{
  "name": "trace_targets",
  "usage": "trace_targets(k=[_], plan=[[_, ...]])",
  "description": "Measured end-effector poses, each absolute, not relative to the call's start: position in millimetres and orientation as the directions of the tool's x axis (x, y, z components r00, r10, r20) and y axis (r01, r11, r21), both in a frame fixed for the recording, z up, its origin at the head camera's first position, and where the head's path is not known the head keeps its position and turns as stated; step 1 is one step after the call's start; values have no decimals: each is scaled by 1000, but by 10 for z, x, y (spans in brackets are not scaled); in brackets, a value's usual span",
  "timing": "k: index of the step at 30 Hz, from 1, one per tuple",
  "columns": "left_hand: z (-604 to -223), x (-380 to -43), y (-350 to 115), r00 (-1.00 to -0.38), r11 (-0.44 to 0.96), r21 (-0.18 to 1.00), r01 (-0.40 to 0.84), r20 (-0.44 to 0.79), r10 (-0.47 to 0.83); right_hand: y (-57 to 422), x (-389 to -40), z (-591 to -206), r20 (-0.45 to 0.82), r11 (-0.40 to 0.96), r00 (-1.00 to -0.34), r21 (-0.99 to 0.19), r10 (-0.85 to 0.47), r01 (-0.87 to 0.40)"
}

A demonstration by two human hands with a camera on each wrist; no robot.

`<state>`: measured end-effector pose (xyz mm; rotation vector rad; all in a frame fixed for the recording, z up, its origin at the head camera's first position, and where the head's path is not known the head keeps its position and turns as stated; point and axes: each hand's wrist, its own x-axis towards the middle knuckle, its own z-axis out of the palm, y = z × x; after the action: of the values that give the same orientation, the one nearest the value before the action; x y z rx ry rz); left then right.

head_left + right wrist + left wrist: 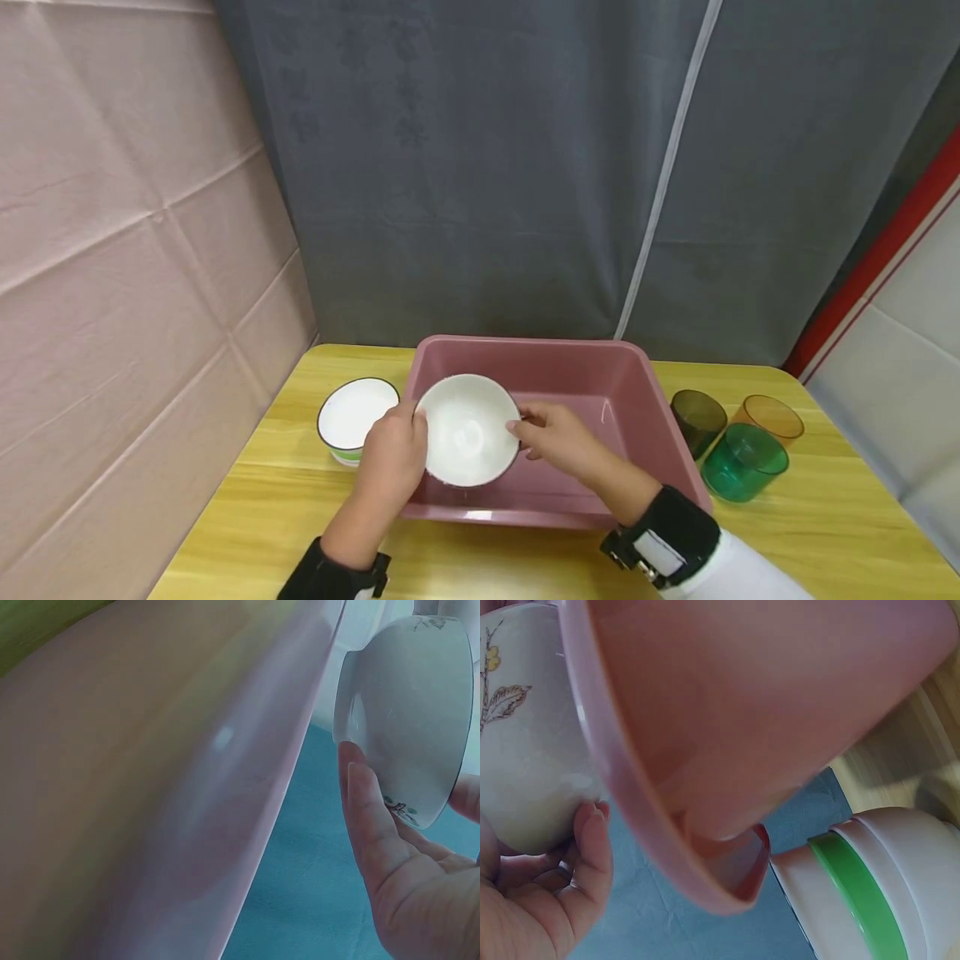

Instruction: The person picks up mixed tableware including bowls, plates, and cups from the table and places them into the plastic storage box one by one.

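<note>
A white bowl [468,429] with a small branch-and-leaf pattern on its outside is held over the pink basin [525,510], its inside turned toward the head camera. My left hand [393,450] grips its left rim, and in the left wrist view the fingers [592,847] curl against its outer side. At the opposite rim my right hand [562,437] pinches it, thumb at the edge and fingers [367,802] under the outside near the foot. Just left of my left hand stands a white bowl with a dark rim and green band [357,414], its outside also showing in the left wrist view.
Right of the basin a dark brown glass [697,421], an amber glass [772,417] and a green glass [745,462] stand close together on the wooden table [255,517]. A grey curtain [465,167] hangs behind the table; pale cloth [135,292] covers the left side.
</note>
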<state>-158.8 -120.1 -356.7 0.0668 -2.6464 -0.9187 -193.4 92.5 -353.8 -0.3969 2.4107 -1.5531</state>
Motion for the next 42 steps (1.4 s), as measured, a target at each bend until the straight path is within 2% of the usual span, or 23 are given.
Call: trace_targets(k=[14,42], plan=[[-3604,-1582,-1141,-932,790,608,79,327,-159,965,-1991,-3497,-98,328,-924,-944,-370,-31],[-3575,-1587,-1182,-964,681,732,15,192,-185,901,-2106,-3406,-146,371,-958,-928,-247,46]])
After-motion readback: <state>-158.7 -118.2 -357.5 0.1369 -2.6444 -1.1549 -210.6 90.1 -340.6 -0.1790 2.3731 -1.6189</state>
